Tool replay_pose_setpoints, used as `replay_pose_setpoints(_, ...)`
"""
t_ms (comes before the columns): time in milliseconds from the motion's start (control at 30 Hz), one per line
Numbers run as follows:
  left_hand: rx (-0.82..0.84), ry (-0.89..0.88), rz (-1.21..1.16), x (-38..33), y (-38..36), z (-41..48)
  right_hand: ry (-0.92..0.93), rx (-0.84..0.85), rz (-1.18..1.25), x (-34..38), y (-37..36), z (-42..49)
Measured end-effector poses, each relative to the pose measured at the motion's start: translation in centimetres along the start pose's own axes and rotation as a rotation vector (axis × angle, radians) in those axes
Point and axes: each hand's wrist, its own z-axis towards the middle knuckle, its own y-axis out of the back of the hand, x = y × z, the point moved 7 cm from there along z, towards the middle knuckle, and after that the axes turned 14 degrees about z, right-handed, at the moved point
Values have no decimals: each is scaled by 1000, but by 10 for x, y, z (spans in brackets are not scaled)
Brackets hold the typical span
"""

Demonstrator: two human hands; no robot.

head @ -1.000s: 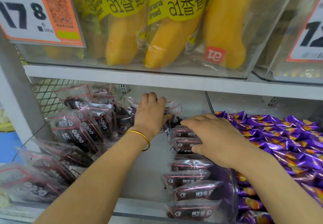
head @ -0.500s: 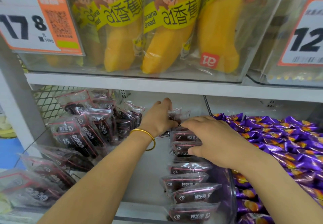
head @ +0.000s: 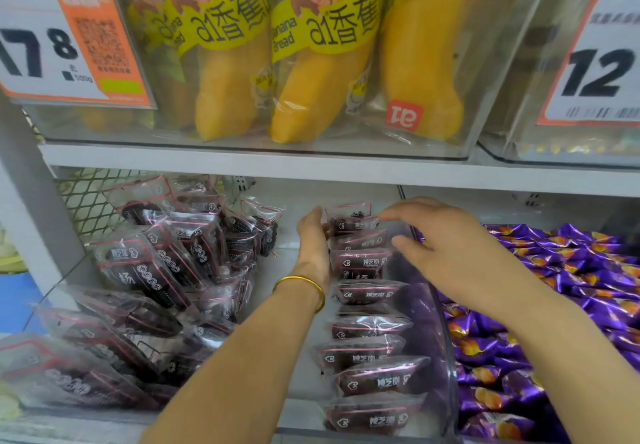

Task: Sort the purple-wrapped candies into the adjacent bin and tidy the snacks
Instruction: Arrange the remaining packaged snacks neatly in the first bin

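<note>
Glossy purple-wrapped candies, orange-printed, lie heaped right of the row of dark packets. The left hand presses straight fingers on the row's left side; the right hand, fingers loosely spread, holds nothing above the row, beside the candies.

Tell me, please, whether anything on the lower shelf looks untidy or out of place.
Yes: the dark packets on the left lie in a jumbled heap, tilted every way, while the row between the left hand and right hand stands neat.
</note>
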Motion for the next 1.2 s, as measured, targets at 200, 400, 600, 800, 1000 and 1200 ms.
replay_pose_setpoints(200,83,72,40,6,-16,-2,-39,-78,70,-13,1,-5)
replay_pose_setpoints(400,-84,43,256,-4,13,-3,-52,-86,98,-8,1,-4)
replay_pose_setpoints(600,53,38,247,-2,-6,-43,-10,-72,52,8,-9,-5)
replay_pose_setpoints(800,18,10,331,-7,26,-58,78,-12,44,38,-23,-8)
replay_pose_setpoints(1000,-133,-436,638,-52,103,-114,166,40,145,75,-45,-6)
replay_pose_setpoints(1200,-318,-816,985,-112,161,-213,219,167,260,132,-103,24)
